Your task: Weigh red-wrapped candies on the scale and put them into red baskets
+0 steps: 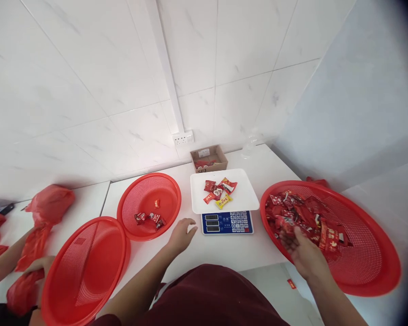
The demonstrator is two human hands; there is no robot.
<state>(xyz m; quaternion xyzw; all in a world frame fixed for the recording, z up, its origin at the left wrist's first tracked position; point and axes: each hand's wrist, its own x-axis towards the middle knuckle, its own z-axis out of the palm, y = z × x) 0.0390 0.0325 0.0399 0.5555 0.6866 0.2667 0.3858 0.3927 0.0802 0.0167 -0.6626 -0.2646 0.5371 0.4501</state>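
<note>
My left hand is open and holds nothing, its thumb and fingers apart, just left of the blue digital scale. On the scale's white tray lie several wrapped candies, most of them red, with one yellow candy near the front. My right hand reaches over the big red basket on the right, its curled fingers on a red wrapped candy. Many more red candy packets fill that basket. The scale's digits are too small to read.
Left of the scale, a red basket holds a few candies. Another red basket leans nearer me. A cardboard box stands behind the scale. At far left, another person's hands handle red plastic bags. A red packet lies below the table.
</note>
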